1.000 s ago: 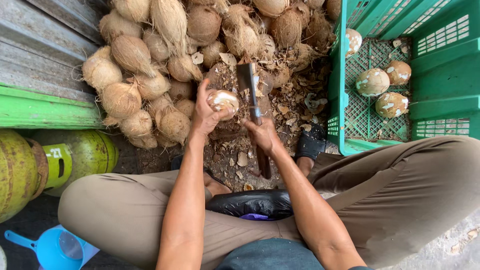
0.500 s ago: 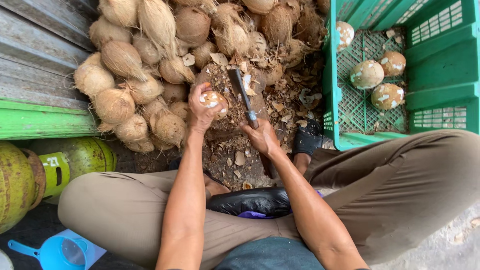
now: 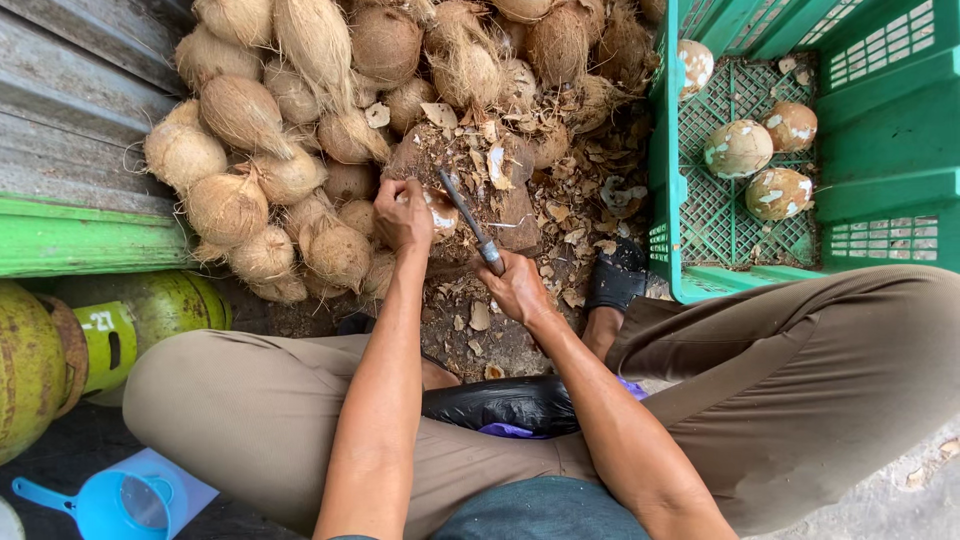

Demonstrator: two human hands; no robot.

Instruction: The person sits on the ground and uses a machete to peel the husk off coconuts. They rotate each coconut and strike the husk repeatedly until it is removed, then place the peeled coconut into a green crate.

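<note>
My left hand (image 3: 402, 213) grips a partly shaved coconut (image 3: 438, 216) and holds it on a worn wooden chopping block (image 3: 505, 205) between my knees. My right hand (image 3: 517, 288) is closed around the handle of a knife (image 3: 468, 222). Its dark blade slants up and left and lies against the coconut. Brown shell chips (image 3: 575, 215) cover the block and the ground around it. A black slipper (image 3: 617, 278) on my foot sits just right of the block.
A heap of husked brown coconuts (image 3: 300, 150) lies at the back left. A green plastic crate (image 3: 880, 150) at right holds several shaved coconuts (image 3: 740, 150). Green gas cylinders (image 3: 60, 350) and a blue funnel (image 3: 125, 500) stand at lower left. A black bag (image 3: 500, 400) lies on my lap.
The knife has swung down from upright above the block and now lies slanted against the coconut. My left hand has lowered the coconut onto the block.
</note>
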